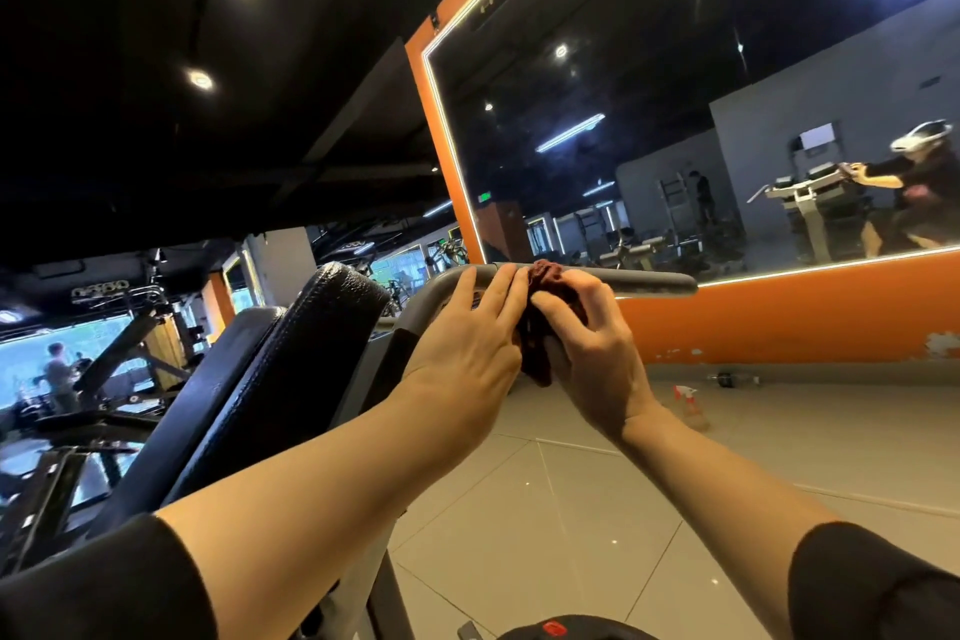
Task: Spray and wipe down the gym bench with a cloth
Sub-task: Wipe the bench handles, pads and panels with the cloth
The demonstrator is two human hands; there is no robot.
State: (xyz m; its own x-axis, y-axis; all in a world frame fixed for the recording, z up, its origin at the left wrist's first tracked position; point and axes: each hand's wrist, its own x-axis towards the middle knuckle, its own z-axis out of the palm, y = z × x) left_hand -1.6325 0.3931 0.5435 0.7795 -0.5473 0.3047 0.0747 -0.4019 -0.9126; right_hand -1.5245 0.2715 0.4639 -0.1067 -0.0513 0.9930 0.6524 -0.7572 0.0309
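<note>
Head view: cloth [545, 322] at frame centre, bunched on the grey bar [644, 282]. Right hand [597, 353] grips cloth, fingers curled. Left hand [467, 343] flat on bar, fingers straight, slightly spread, touching cloth. Black pad [291, 359] left. Bottle [688, 403] on floor, right.

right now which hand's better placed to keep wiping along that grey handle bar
Right. The right hand already grips the dark red cloth bunched against the grey bar; the left hand rests open-fingered on the bar beside it, holding nothing.
</note>
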